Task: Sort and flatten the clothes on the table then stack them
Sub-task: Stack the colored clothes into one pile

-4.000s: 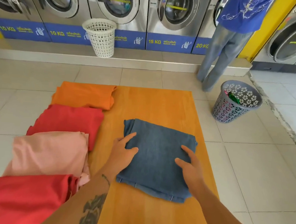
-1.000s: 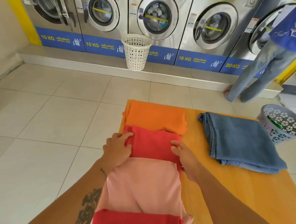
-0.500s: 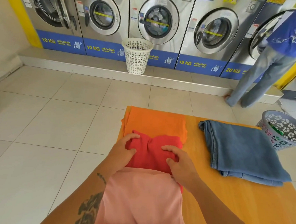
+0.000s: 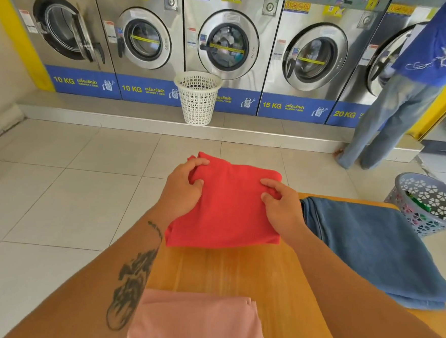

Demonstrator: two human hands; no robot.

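Progress: folded denim (image 4: 377, 245) lies flat to the right of the grip, folded pink cloth (image 4: 198, 322) below it, nearer the person; nothing stacked yet, I'd judge.
Red cloth (image 4: 227, 208): folded, lifted off the orange surface (image 4: 235, 272), far edge out over the floor.
Left hand (image 4: 182, 189): grip pinched on the cloth's upper left corner.
Right hand (image 4: 283, 203): grip curled tight, pinching the upper right edge.
Left to do: set it down, stack the pieces.
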